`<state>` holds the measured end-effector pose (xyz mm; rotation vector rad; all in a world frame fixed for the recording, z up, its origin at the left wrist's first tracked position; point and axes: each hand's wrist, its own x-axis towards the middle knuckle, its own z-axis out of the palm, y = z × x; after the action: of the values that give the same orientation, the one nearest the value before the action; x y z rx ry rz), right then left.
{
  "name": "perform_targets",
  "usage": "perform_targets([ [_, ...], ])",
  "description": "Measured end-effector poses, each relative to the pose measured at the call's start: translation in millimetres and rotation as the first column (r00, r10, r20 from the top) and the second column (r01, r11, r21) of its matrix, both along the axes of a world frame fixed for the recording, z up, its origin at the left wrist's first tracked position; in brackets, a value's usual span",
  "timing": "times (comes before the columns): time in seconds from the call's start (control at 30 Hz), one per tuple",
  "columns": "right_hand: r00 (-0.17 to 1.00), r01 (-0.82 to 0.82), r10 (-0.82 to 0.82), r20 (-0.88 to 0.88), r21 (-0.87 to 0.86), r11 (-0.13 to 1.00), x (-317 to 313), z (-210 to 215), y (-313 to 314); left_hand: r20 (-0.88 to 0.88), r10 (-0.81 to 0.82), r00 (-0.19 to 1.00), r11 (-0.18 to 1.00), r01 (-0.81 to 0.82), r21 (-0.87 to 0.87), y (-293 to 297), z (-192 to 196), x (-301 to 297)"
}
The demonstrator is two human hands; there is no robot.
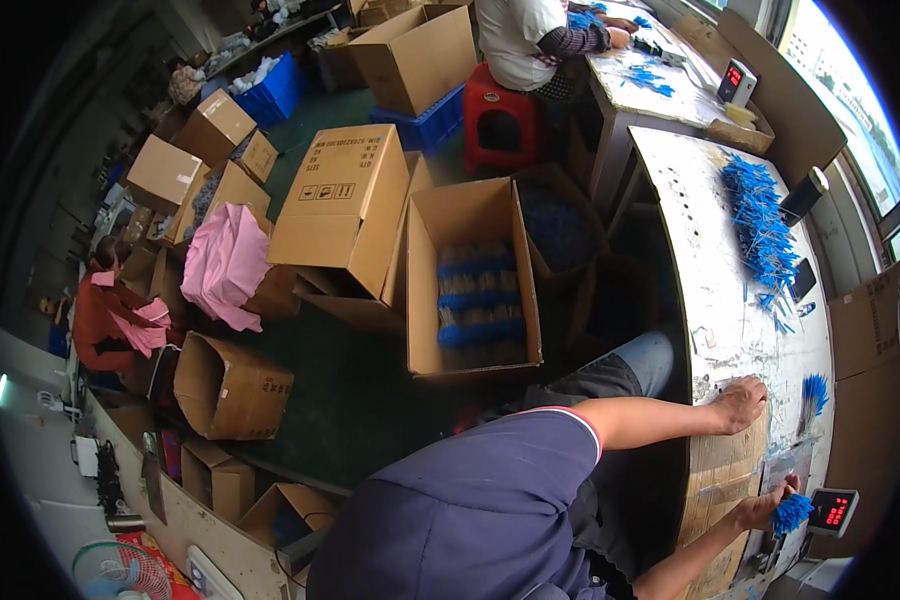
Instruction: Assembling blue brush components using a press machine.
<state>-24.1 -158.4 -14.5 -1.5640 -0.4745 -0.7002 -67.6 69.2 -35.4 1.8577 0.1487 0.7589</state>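
Head view: the worker's right hand (763, 508) grips a bundle of blue-tipped sticks (792, 515) just beside a red-lit display (832, 512). The left hand (740, 405), fingers curled, rests on the worktable (715, 325); I cannot tell whether it pinches anything.

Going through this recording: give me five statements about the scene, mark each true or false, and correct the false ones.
1. The right hand holds a blue bundle. True.
2. The left hand is inside an open cardboard box. False: it is at the top of the table.
3. A large blue pile lies on the table, beyond the left hand as seen from the right hand. True.
4. The stool under the seated co-worker is green. False: it is red.
5. Pink cloth is draped in a heap among the cardboard boxes. True.
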Motion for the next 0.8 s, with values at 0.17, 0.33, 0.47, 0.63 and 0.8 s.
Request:
perform_targets([
  [0.17,0.977,-0.055,0.047,-0.208,-0.035,0.998,-9,-39,11,0.023,0.009,1.000,1.000,-0.009,-0.002,1,3,0],
  [0.33,0.998,-0.019,0.019,-0.054,0.018,1.000,-27,-7,16,0.015,0.012,1.000,0.999,-0.011,-0.044,2,6,-1],
  [0.47,0.935,-0.245,0.250,-0.251,0.049,0.968,-13,-32,12,0.027,0.036,0.999,0.998,-0.035,-0.049,6,7,-3],
  [0.63,0.692,-0.255,0.456,-0.560,0.401,0.880,-6,-40,6,0.072,-0.099,0.992,0.993,0.103,-0.051,5,14,-13],
  [0.8,0.451,-0.229,0.678,-0.581,0.658,0.717,-5,-57,8,0.177,-0.310,0.934,0.950,0.294,0.109,-4,17,-32],
])
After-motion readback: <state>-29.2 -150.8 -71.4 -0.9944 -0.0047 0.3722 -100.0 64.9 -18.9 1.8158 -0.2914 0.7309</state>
